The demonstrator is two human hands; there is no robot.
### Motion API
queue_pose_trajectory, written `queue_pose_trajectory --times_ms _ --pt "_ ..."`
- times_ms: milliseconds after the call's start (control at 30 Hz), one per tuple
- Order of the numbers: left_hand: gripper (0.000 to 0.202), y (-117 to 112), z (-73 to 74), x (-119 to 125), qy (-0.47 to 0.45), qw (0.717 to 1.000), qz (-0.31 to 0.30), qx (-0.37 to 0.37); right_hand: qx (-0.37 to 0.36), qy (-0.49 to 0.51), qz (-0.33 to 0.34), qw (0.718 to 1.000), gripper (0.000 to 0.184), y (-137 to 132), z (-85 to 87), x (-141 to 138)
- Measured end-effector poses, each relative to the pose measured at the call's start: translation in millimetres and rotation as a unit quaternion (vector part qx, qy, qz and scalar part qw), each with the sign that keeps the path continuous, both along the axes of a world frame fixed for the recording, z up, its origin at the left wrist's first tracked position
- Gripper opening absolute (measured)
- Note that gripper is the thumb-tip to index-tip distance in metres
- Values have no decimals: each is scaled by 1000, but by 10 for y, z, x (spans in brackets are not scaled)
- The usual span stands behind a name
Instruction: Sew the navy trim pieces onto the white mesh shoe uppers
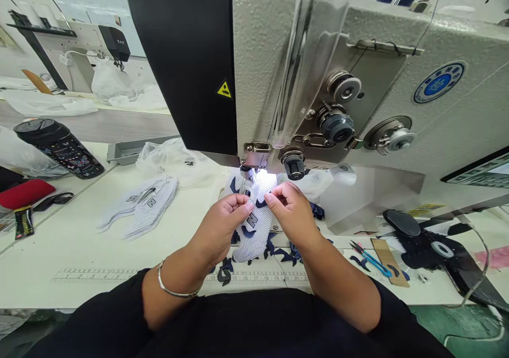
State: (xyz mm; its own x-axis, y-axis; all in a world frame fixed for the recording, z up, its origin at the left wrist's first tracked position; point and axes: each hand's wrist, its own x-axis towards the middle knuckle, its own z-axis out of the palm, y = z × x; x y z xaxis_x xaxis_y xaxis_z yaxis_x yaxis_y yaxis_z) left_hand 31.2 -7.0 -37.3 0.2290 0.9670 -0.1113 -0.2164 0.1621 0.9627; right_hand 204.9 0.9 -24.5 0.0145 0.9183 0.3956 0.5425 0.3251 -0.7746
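A white mesh shoe upper (256, 241) with an N mark and navy patches lies under the lit needle area of the sewing machine (254, 169). My left hand (222, 223) is closed in a pinch over the upper's left part; whatever is between thumb and fingers is hidden. From the other side, my right hand (296, 212) pinches at the end of a small curved navy piece (261, 204) lying against the mesh. Loose navy cut pieces (293, 254) are scattered on the table around the upper, near both wrists.
A stack of white mesh uppers (149, 204) lies to the left, with a black bottle (59, 148) beyond it. Blue thread snips (371, 260) and a brown card (392, 262) lie at the right. A ruler scale (95, 276) runs along the front.
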Motion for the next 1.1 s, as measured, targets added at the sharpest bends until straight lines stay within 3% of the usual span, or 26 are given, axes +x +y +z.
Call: queue_pose_trajectory --times_ms 667,767,867,967,1100 --pt "28 34 6 22 44 998 44 19 28 -25 0 999 19 16 -89 -28" --pt "27 52 44 15 43 998 44 13 90 -54 -4 994 15 23 -142 2" --pt "28 74 82 4 42 998 42 4 210 -103 -8 972 9 35 -182 48" --pt "30 116 116 -22 40 998 47 8 298 -166 30 940 24 63 -202 103" --pt "28 228 190 -62 79 995 51 41 321 -220 96 916 41 117 -234 168"
